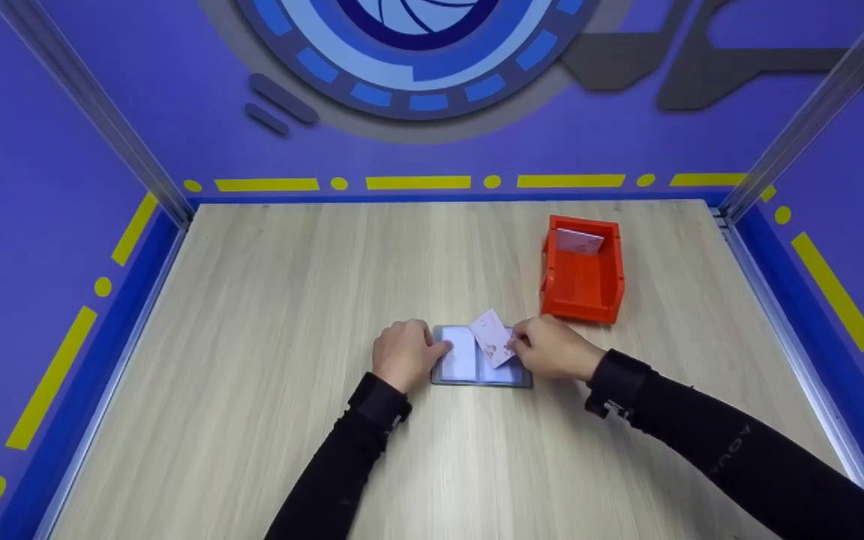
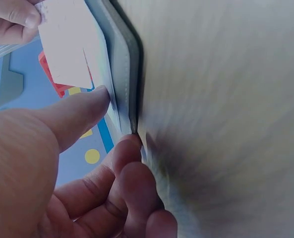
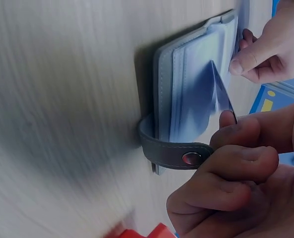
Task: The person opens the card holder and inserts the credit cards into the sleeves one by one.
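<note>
Card [image 1: 491, 337], thin and rectangular, is pinched by right grip [image 1: 558, 349], stitched grey holder [image 1: 460, 361] by left grip [image 1: 404, 355].

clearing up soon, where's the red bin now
In the head view, the red bin stands on the table right of centre, just beyond the right hand.

Table's pale, wood-grain [image 1: 274, 315] — grey card holder [image 1: 463, 364] lies open on it btwn the L fingers [image 2: 139, 186] & R fingers [image 3: 223, 193]; red plastic bin [image 1: 582, 281] stands open-topped nearby, just beyond the R ones.
</note>
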`<state>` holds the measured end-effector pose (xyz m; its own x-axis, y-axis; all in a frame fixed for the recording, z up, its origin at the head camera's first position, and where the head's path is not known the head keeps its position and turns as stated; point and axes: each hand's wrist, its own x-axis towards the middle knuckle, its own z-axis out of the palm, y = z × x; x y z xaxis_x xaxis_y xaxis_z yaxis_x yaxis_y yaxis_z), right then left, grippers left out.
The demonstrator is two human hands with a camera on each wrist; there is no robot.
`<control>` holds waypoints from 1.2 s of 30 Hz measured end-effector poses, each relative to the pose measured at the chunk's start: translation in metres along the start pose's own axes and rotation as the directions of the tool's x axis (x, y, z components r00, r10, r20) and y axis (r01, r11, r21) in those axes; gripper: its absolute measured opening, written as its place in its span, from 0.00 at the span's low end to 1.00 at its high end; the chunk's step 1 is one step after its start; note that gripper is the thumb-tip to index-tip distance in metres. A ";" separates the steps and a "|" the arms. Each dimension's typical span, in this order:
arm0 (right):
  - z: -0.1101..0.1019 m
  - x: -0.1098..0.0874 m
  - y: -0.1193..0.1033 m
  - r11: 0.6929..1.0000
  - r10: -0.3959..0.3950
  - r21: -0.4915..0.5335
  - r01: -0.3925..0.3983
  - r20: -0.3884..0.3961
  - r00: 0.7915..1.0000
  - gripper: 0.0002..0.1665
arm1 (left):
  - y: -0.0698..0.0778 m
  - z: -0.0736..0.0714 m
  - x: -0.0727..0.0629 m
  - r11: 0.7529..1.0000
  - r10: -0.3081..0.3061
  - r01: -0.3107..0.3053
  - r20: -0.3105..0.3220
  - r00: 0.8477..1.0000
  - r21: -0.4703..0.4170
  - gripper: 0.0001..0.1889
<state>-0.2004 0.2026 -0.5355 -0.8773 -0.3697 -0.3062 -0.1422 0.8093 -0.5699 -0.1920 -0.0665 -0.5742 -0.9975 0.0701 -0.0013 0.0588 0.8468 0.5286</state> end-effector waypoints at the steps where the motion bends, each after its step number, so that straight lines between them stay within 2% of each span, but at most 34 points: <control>1: 0.001 0.000 0.000 1.000 0.002 -0.001 -0.002 0.004 1.000 0.11 | 0.000 0.000 0.000 1.000 0.001 -0.001 0.000 1.000 0.000 0.20; 12: 0.000 0.002 -0.006 0.999 0.034 -0.007 -0.034 0.034 0.999 0.13 | 0.000 0.000 0.000 1.000 -0.008 0.008 0.002 1.000 0.000 0.20; 22: -0.002 0.006 -0.012 0.999 0.004 -0.047 -0.001 0.065 0.998 0.15 | 0.001 0.001 0.000 1.000 -0.004 0.004 0.001 1.000 -0.002 0.19; 30: 0.000 0.010 -0.015 0.998 -0.002 -0.055 0.005 0.049 0.999 0.12 | 0.001 -0.001 0.000 1.000 -0.005 0.005 -0.008 1.000 0.006 0.19; 36: 0.004 0.009 -0.016 0.998 -0.019 -0.056 0.020 0.030 0.999 0.14 | 0.001 0.000 0.000 1.000 -0.009 0.008 0.004 1.000 0.006 0.20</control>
<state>-0.2042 0.1848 -0.5322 -0.8605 -0.3981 -0.3179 -0.1852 0.8258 -0.5327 -0.1923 -0.0657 -0.5734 -0.9978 0.0650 -0.0091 0.0506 0.8506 0.5234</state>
